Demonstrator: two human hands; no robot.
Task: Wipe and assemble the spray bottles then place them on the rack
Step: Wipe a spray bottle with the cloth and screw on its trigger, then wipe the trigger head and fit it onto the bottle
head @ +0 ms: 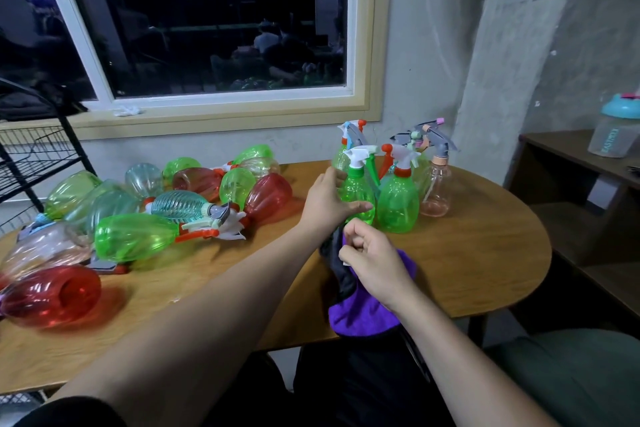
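Note:
On the round wooden table [485, 253], my left hand [325, 199] holds an upright green spray bottle [358, 189] with a white trigger head. Its thumb lies across the bottle's front and its fingers go round the far side. Closer to me, my right hand [375, 262] grips a purple cloth [360, 317] that drapes over the table's front edge. Several other assembled bottles [398, 199] stand upright just right of the held one. A pile of green, red and clear bottles [135, 236] lies on its side on the left of the table.
A black wire rack [34, 156] stands at the table's far left, under the window. A red bottle body without a head [52, 298] lies near the left front edge. A wooden shelf with a teal-lidded container [614, 130] is at the right.

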